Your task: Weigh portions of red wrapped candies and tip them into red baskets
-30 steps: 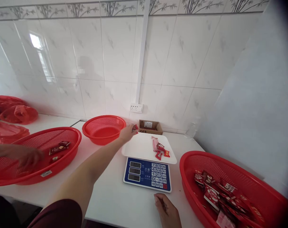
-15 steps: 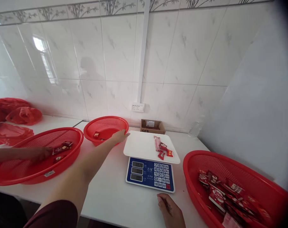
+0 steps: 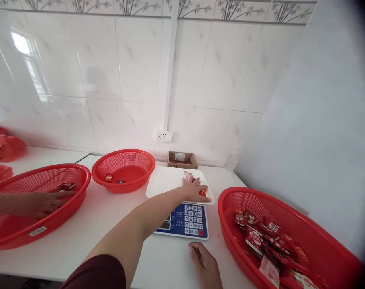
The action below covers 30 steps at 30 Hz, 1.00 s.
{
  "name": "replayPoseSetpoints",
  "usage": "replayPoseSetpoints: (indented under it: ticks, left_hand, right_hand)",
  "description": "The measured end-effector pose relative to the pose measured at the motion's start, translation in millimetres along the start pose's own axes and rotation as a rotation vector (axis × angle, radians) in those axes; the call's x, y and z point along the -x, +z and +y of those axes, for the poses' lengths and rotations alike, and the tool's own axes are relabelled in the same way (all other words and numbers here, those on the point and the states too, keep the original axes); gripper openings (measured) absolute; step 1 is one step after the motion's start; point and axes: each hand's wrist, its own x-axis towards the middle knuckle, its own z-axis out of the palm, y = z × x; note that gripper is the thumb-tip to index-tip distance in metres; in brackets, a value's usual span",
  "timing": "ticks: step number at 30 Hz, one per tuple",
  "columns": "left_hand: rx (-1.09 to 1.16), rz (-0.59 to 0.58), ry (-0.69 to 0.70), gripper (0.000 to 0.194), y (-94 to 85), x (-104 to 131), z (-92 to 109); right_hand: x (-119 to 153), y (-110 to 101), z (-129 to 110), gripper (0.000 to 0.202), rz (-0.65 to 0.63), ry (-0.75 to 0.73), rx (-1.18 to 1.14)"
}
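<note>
My left hand (image 3: 194, 191) reaches across the scale, its fingers spread over small wrapped snack packets on the white weighing pan (image 3: 162, 180). A red packet (image 3: 203, 192) shows between the fingers, and a pink wrapper (image 3: 187, 175) sticks out beyond them. The other packets there are mostly covered. Below the pan is the scale's blue keypad panel (image 3: 194, 220), with its displays partly hidden by my forearm. My right hand (image 3: 204, 265) rests on the table in front of the scale, fingers curled closed, with nothing visible in it.
At right stands a red basket (image 3: 223, 200) of red and brown packets. Another red basket (image 3: 152, 160) holds a couple of packets. A co-worker's hand (image 3: 48, 204) is inside the left basket (image 3: 87, 176). A cardboard box (image 3: 182, 160) and red plastic bags (image 3: 7, 147) lie farther back.
My left hand has moved right, from the rim of the middle basket onto the packets on the weighing pan. My right hand stays curled before the scale. The view has shifted rightward.
</note>
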Motion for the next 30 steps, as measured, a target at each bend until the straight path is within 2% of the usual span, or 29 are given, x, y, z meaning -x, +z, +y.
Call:
replayPoseSetpoints:
  ticks: [5,9,15,18,21,26,30]
  left_hand:
    - [-0.077,0.095,-0.026,0.044,2.0,-9,-3]
    - [-0.136,0.105,0.001,0.031,-2.9,-10,-15]
    - [-0.17,0.141,0.019,0.023,-6.0,-1,-27]
    - [-0.16,0.201,0.0,0.021,-17.0,6,-37]
    - [-0.14,0.296,-0.073,0.019,-40.4,19,-60]
    - [-0.12,0.415,-0.305,0.023,-86.0,56,-118]
    - [-0.104,0.417,-0.508,0.027,-103.4,96,-157]
  right_hand:
    - [-1,3,7,0.031,-0.004,-0.024,-0.018]
    - [-1,2,7,0.029,-0.013,-0.033,-0.022]
    - [-1,3,12,0.03,0.013,-0.012,-0.035]
    - [-1,2,9,0.031,-0.011,0.002,-0.025]
    - [0,0,3,0.03,-0.027,0.012,-0.02]
    - [0,-3,1,0.03,-0.036,0.045,-0.029]
    - [-1,-3,5,0.03,-0.041,0.07,-0.056]
